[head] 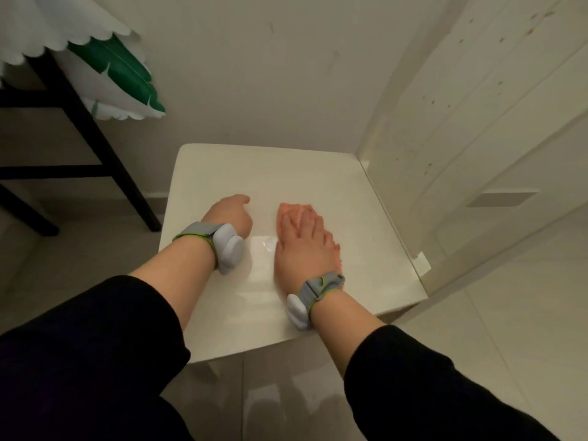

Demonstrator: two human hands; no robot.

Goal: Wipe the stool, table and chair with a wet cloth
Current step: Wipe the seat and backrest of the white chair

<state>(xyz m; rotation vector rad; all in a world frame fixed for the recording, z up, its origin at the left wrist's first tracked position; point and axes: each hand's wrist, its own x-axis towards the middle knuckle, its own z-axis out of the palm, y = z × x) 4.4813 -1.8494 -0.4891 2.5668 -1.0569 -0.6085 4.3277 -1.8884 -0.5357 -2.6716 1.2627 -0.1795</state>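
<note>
**Wiping the white seat**

The left hand (234,214) is resting half-curled and empty near the left edge of the one glossy white square seat (222,167), probably steadying it. The right hand (305,243) is pressing flat, fingers spread, on the one thin peach-pink cloth (286,210) at the seat's middle.

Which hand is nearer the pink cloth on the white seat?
Right. The right hand lies flat on the pink cloth; the left hand rests on the white seat beside it, apart.
</note>
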